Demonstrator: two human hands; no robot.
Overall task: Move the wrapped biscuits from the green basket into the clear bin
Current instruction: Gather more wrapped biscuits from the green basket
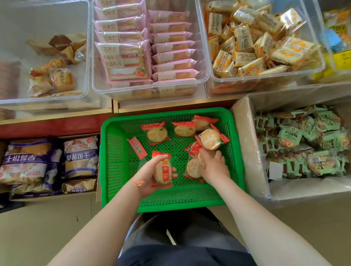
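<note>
Green basket (115, 170): centre, on the floor below the shelf. Clear bins: row at 12 o'clock; leftmost clear bin (83, 56) at 10 o'clock, sparsely filled. Wrapped biscuits (157, 134): loose in basket, mostly toward 1 o'clock. Left hand (153, 179): grasping a stack of biscuits (163, 171). Right hand (213, 164): fingers curled over biscuits (193, 168) at basket's right side.

We see a clear tub of pink strawberry cake packs (123, 51) on the wooden shelf (115, 111). Right of it, a tub of orange-printed snack packs (253, 42). Below them to the right, a cardboard box of green-wrapped snacks (308, 142); lower left, purple-labelled bags (30, 161).
</note>
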